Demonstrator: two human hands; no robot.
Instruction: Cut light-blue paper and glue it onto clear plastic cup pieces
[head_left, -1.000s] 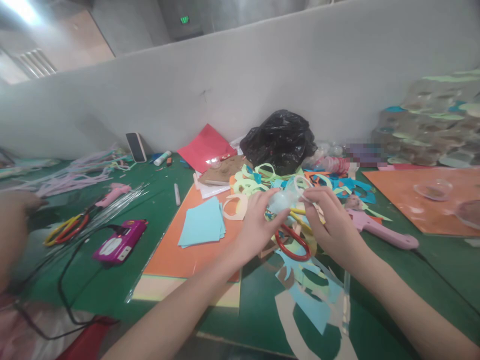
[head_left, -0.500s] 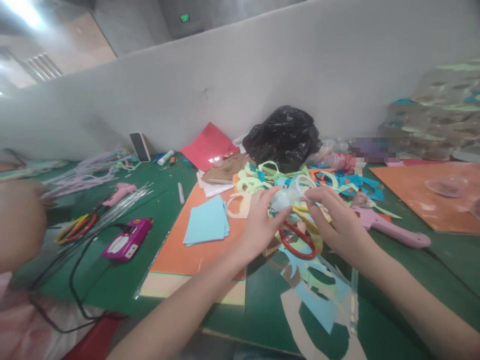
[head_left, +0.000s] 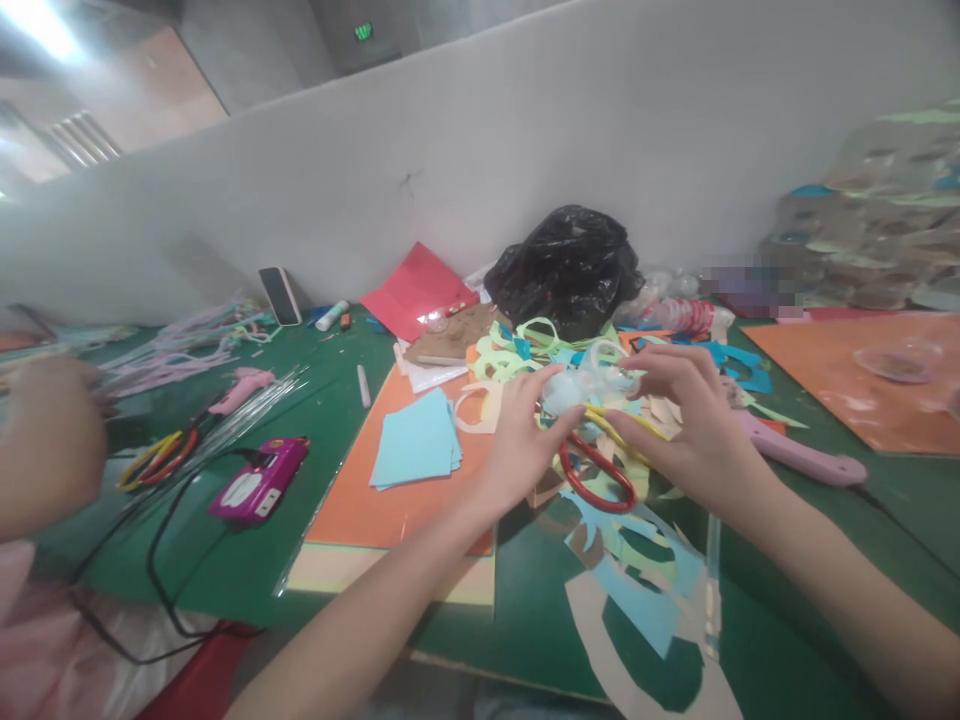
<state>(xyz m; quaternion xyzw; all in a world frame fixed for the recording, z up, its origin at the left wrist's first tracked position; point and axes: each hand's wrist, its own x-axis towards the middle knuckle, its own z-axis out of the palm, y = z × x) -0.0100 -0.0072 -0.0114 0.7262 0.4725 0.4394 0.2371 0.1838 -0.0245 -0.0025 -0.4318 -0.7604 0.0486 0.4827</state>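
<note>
My left hand (head_left: 521, 430) is closed on a pale bluish, translucent round piece (head_left: 562, 392), pinched between thumb and fingers. To its right, my right hand (head_left: 690, 420) has thumb and fingers spread apart, with a clear, hard-to-make-out shape (head_left: 616, 380) showing near the fingertips. Below both hands lies a pair of scissors with a red handle loop (head_left: 600, 490) and yellow parts; my right thumb is close to the yellow. Cut paper scraps (head_left: 637, 600) in blue, cream and green spread under and around the hands.
Blue paper squares (head_left: 415, 440) lie on an orange sheet (head_left: 345, 500) to the left. A pink glue gun (head_left: 810, 450) rests at right. Behind stands a black plastic bag (head_left: 566, 270). Farther left are a magenta device (head_left: 259, 480) with a black cable and another person's arm (head_left: 49, 450).
My right hand's fingers have spread and moved slightly right, away from the round piece. My left hand keeps its hold in nearly the same place. The other person's arm has shifted slightly.
</note>
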